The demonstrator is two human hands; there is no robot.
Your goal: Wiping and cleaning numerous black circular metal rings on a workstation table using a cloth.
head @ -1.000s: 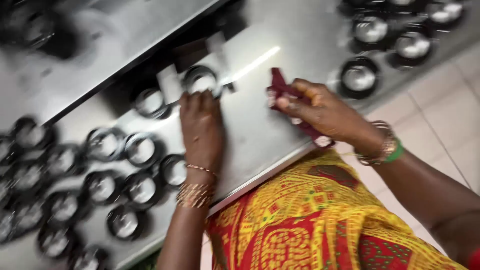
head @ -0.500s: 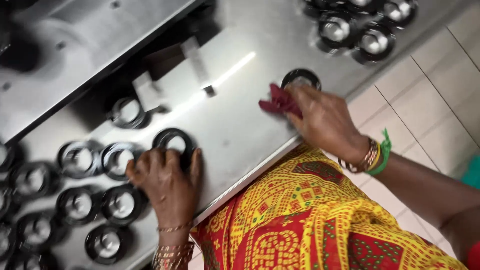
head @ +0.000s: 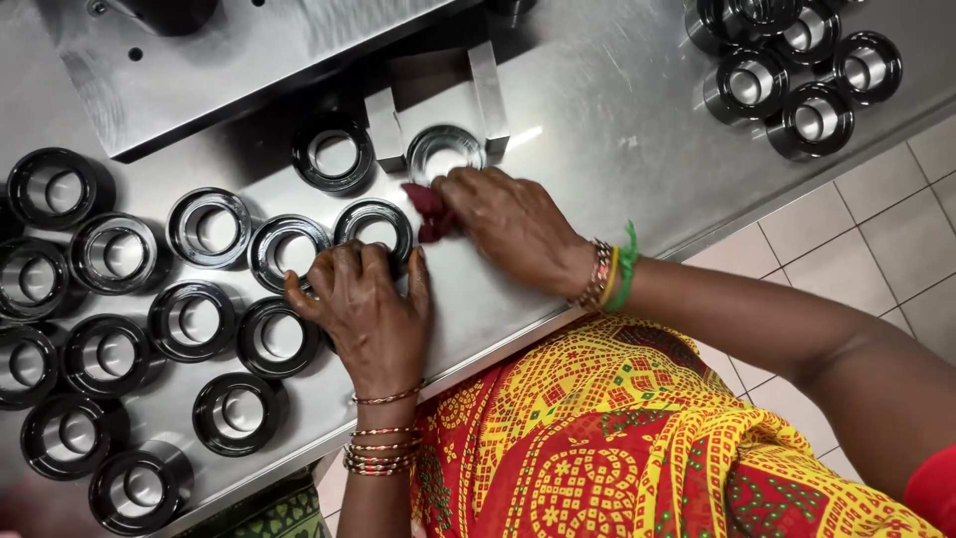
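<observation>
Left hand lies flat on the steel desk, fingers spread over the near edge of a dark metal ring, pinning it rather than gripping it. Right hand has its grip closed on a red cloth, pressed at the rim of the ring seated between two metal blocks, which fence it in place. Unworked rings sit in rows on the left; a separate batch stands well apart, top right.

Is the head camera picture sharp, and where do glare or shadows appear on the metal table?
Head view: sharp, both hands crisp; a small bright glare streak on the metal table beside the ring that the right hand reaches; soft shadows under the left hand and under the raised plate.
</observation>
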